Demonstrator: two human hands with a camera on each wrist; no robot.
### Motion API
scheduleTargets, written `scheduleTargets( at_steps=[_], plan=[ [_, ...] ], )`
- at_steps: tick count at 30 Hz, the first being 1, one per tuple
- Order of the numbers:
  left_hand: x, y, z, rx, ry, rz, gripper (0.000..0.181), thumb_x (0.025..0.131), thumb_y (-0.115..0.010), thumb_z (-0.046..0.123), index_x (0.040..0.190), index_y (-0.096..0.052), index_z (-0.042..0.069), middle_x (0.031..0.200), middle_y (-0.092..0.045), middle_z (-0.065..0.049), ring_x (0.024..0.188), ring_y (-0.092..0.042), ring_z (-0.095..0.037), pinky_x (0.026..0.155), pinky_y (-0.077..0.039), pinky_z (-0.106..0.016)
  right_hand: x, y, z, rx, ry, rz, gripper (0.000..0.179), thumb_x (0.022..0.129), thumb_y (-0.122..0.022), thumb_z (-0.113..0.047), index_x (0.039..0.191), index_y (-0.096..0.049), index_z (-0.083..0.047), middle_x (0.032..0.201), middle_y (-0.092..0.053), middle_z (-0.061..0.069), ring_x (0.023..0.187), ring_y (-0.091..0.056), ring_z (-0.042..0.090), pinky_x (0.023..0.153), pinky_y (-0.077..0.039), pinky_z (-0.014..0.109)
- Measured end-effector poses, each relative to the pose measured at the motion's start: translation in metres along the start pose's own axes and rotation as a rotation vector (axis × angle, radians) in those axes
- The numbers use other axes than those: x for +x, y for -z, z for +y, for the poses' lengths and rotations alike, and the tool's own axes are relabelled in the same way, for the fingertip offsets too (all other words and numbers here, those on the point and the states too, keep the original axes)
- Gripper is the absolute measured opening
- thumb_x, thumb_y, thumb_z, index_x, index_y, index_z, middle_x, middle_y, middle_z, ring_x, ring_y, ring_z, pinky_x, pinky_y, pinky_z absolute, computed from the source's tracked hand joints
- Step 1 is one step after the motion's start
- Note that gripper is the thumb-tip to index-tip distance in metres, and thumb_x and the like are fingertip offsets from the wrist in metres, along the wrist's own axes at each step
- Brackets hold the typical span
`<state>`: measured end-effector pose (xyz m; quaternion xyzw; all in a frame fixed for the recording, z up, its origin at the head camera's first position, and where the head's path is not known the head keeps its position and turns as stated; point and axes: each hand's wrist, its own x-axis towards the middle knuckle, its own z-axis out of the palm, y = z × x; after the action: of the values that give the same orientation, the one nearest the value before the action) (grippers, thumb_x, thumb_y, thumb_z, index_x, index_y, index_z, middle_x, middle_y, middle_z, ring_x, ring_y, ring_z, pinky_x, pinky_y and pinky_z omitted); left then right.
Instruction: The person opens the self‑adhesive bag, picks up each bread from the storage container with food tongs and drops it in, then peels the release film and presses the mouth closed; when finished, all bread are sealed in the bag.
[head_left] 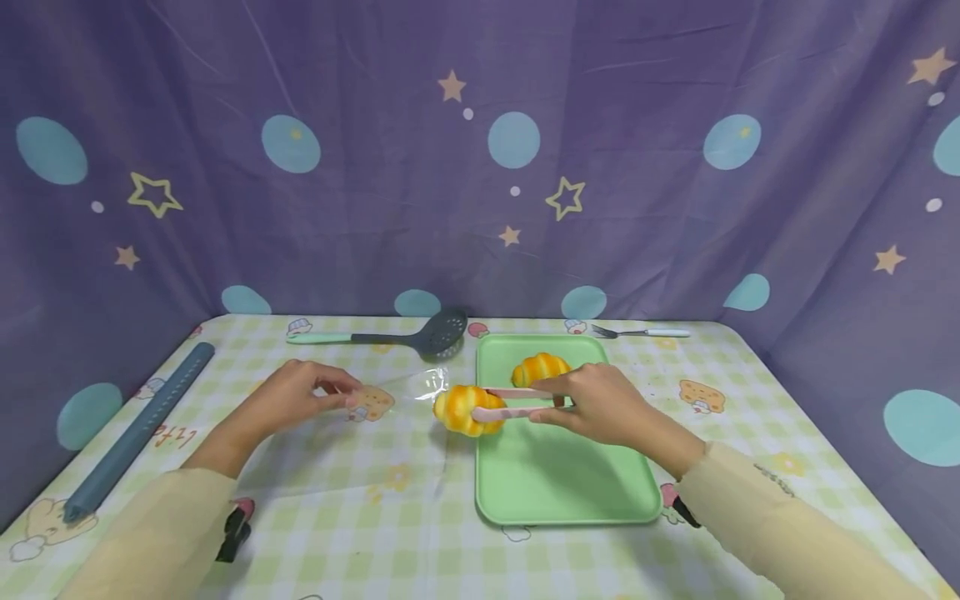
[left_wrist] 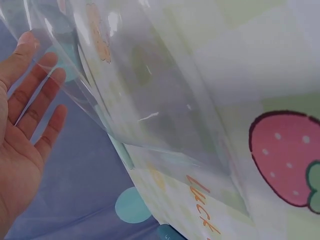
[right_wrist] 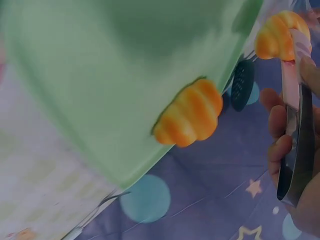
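In the head view my left hand (head_left: 303, 404) pinches the edge of a clear plastic bag (left_wrist: 150, 100), which hangs over the tablecloth to the left of the tray. My right hand (head_left: 603, 404) grips tongs (right_wrist: 295, 125) with pink tips and a metal handle. Between those tips is a golden croissant-shaped bread roll (head_left: 459, 410), raised beside the tray's left edge and close to the bag. A second such roll (right_wrist: 190, 115) lies at the back of the light green tray (head_left: 566, 492). Part of the left index finger is hidden in the left wrist view.
Behind the bag lies a dark slotted skimmer (head_left: 442, 333) with a mint handle. A fork (head_left: 637, 332) with a pale handle is at the back right. Along the left table edge lies a dark teal rolled tube (head_left: 142, 429). A purple curtain (head_left: 480, 275) stands behind the table.
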<state>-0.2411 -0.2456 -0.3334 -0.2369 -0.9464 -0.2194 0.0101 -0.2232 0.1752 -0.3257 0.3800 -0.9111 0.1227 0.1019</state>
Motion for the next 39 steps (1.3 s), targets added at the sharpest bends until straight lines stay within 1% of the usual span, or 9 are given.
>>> scheduleTargets(
  at_steps=[5,11,13,16,18,26,30,36,39],
  plan=[
    [0.001,0.001,0.002,-0.004,-0.001,0.002,0.022,0.092,-0.077,0.020,0.109,-0.079,0.007,0.088,-0.075,0.005,0.083,-0.066,-0.017,0.074,-0.055,-0.041,0.023,-0.006,-0.012,-0.046,0.019,-0.040,0.042,0.091,-0.074,-0.048,0.118,-0.078,-0.016,0.066,-0.062,-0.015,0.053,-0.048,0.000,0.048,-0.039,0.021],
    [0.003,0.002,0.002,-0.012,-0.019,0.006,0.022,0.091,-0.078,0.019,0.110,-0.079,0.007,0.089,-0.075,0.003,0.081,-0.065,-0.015,0.077,-0.055,-0.043,0.044,-0.015,-0.025,-0.072,0.039,-0.053,0.040,0.090,-0.076,-0.046,0.118,-0.078,-0.019,0.068,-0.064,-0.016,0.058,-0.054,0.004,0.056,-0.045,0.026],
    [0.004,0.003,0.002,-0.014,-0.023,0.014,0.022,0.091,-0.078,0.018,0.110,-0.079,0.007,0.089,-0.076,0.003,0.081,-0.066,-0.015,0.078,-0.055,-0.046,0.050,-0.018,-0.027,-0.056,0.034,-0.070,0.040,0.091,-0.076,-0.045,0.120,-0.077,-0.019,0.069,-0.066,-0.014,0.056,-0.053,0.004,0.054,-0.044,0.025],
    [0.004,0.003,0.002,-0.014,-0.026,0.025,0.021,0.091,-0.078,0.018,0.109,-0.079,0.008,0.091,-0.076,0.003,0.083,-0.067,-0.016,0.081,-0.056,-0.049,0.059,-0.021,-0.029,-0.011,0.022,-0.104,0.041,0.092,-0.075,-0.045,0.123,-0.076,-0.018,0.070,-0.068,-0.012,0.052,-0.051,0.005,0.046,-0.040,0.024],
    [0.005,0.003,0.002,-0.017,-0.027,0.032,0.020,0.092,-0.077,0.018,0.109,-0.080,0.009,0.093,-0.076,0.003,0.084,-0.067,-0.016,0.082,-0.056,-0.051,0.064,-0.023,-0.030,0.022,0.020,-0.126,0.043,0.092,-0.075,-0.044,0.125,-0.075,-0.016,0.069,-0.068,-0.011,0.052,-0.051,0.005,0.046,-0.039,0.023],
    [0.005,0.005,0.001,-0.031,-0.025,0.053,0.018,0.092,-0.076,0.015,0.109,-0.080,0.010,0.091,-0.075,0.005,0.083,-0.066,-0.015,0.082,-0.056,-0.051,0.081,-0.031,-0.035,0.086,0.067,-0.195,0.046,0.094,-0.073,-0.044,0.129,-0.072,-0.015,0.074,-0.071,-0.007,0.058,-0.055,0.008,0.053,-0.043,0.023],
    [0.007,0.007,0.001,-0.043,-0.028,0.065,0.017,0.092,-0.077,0.014,0.109,-0.080,0.010,0.089,-0.074,0.007,0.082,-0.066,-0.015,0.083,-0.056,-0.052,0.091,-0.034,-0.039,0.078,0.099,-0.218,0.045,0.095,-0.071,-0.045,0.130,-0.072,-0.016,0.074,-0.070,-0.008,0.057,-0.053,0.008,0.055,-0.044,0.025],
    [0.007,0.009,0.002,-0.051,-0.029,0.062,0.017,0.092,-0.077,0.012,0.109,-0.080,0.010,0.089,-0.074,0.006,0.082,-0.065,-0.015,0.083,-0.056,-0.052,0.105,-0.037,-0.049,0.064,0.142,-0.238,0.046,0.097,-0.069,-0.044,0.133,-0.070,-0.015,0.084,-0.075,-0.005,0.068,-0.064,0.010,0.068,-0.053,0.030],
    [0.007,0.009,0.003,-0.052,-0.025,0.072,0.017,0.091,-0.077,0.012,0.108,-0.080,0.011,0.090,-0.075,0.005,0.082,-0.065,-0.015,0.082,-0.056,-0.050,0.110,-0.038,-0.053,0.069,0.152,-0.242,0.047,0.097,-0.068,-0.045,0.133,-0.070,-0.015,0.085,-0.076,-0.004,0.070,-0.066,0.011,0.069,-0.054,0.031]
  ],
)
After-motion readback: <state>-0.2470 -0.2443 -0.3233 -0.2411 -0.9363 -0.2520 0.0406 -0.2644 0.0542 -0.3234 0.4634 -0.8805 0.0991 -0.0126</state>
